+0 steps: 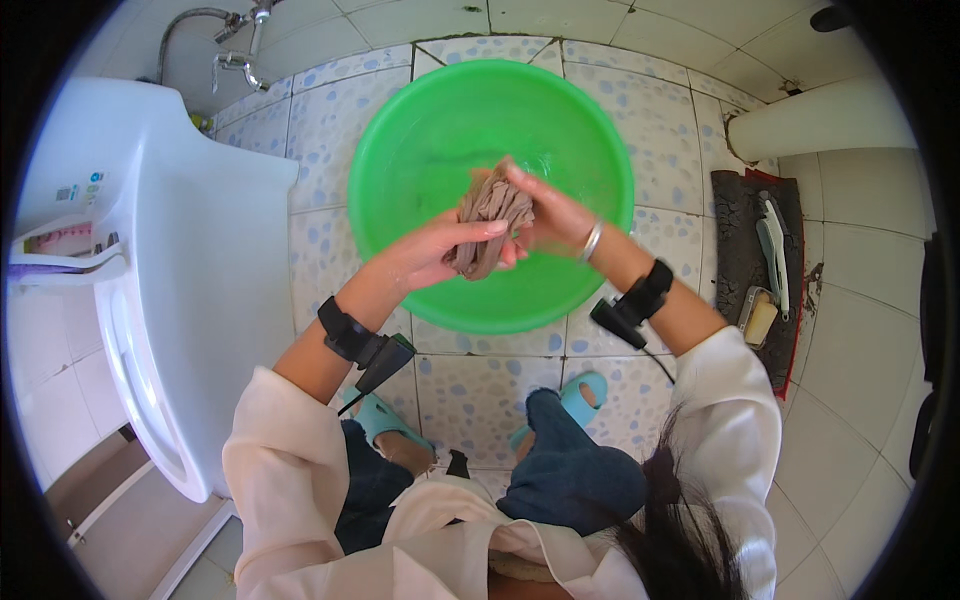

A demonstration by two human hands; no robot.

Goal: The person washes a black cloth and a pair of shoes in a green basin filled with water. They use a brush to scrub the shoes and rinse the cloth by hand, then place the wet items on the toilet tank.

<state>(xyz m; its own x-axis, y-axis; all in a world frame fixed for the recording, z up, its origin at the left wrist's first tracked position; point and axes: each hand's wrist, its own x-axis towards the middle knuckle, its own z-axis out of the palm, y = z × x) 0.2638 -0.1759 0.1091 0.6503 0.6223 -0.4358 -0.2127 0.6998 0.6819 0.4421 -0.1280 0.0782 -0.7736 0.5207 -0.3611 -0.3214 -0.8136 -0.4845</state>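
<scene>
A bunched brown wet-looking cloth (491,210) is held between my two hands above a large round green plastic basin (495,311). My left hand (442,244) grips it from the left, with the thumb across its front. On the right, my right hand (544,206) holds the cloth's upper right side with the thumb on top; its lower part is motion-blurred. Shallow water with ripples seems to lie in the basin, which rests on the tiled floor (487,390).
A white washbasin (217,247) stands at the left, below a metal tap (244,67). At the right, a dark mat (731,225) carries a light-handled brush (776,247) and a yellowish soap bar (761,321) in a dish. A white pipe (825,124) crosses the upper right.
</scene>
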